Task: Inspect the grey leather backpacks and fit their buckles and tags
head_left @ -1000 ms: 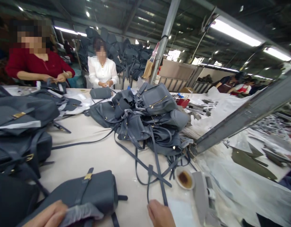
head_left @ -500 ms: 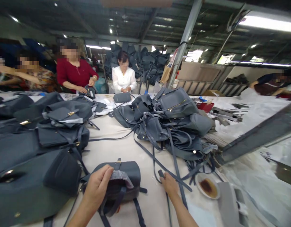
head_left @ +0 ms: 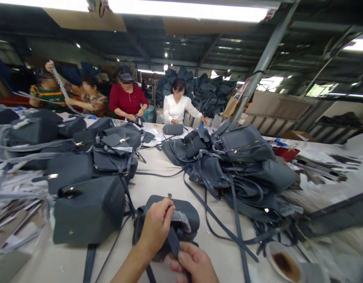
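A small dark blue backpack (head_left: 187, 210) lies on the table in front of me, its flap with a small metal buckle facing away. My left hand (head_left: 157, 224) is closed at its top, by the handle wrapped in clear plastic (head_left: 181, 220). Just below, my right hand (head_left: 194, 261) pinches a dark flat strap (head_left: 174, 240) of this bag between thumb and fingers. Part of the backpack's near side is hidden behind both hands.
Finished-looking dark bags (head_left: 89, 212) stand in a row at the left. A heap of bags with loose straps (head_left: 210, 169) lies to the right. Near the right front is a white bowl (head_left: 271, 251) with brown liquid. Several co-workers, one in a white blouse (head_left: 177, 110), are across the table.
My right hand has moved left from the loose straps to the backpack and now holds a strap there. My left hand stays at the bag's top. The view has shifted left.
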A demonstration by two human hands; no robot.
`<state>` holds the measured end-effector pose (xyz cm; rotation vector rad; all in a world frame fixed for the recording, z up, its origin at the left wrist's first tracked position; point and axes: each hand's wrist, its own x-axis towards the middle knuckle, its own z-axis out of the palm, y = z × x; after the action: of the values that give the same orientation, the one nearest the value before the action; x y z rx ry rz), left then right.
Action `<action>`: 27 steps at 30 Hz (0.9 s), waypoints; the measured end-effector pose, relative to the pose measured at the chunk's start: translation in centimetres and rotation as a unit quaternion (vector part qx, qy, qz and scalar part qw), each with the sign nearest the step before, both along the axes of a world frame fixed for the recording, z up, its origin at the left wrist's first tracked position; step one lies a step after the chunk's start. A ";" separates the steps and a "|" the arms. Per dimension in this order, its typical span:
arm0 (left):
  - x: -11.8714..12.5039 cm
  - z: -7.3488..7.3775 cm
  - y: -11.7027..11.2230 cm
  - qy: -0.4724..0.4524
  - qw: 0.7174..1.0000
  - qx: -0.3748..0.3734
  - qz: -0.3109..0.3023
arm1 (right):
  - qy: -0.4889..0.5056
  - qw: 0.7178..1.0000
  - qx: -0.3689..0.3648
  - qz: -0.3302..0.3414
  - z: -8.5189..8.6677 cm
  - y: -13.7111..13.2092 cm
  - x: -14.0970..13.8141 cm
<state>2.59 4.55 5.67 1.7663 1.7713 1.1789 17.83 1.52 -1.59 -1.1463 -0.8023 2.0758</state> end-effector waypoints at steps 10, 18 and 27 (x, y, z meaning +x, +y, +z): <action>-0.9 0.9 -0.4 0.026 0.997 -0.074 0.026 | 0.037 0.988 0.091 -0.121 3.3 3.1 -3.8; 1.2 0.7 -3.9 0.072 0.994 0.043 -0.065 | -0.034 0.991 0.099 0.087 4.7 4.2 -0.2; -1.4 -0.6 -2.9 -0.425 0.896 -0.125 -0.031 | -0.083 0.982 0.115 0.126 5.3 5.3 -0.4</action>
<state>1.16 1.64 5.04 0.9097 1.2377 1.3317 17.46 6.82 3.71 -1.1480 -1.2919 2.0353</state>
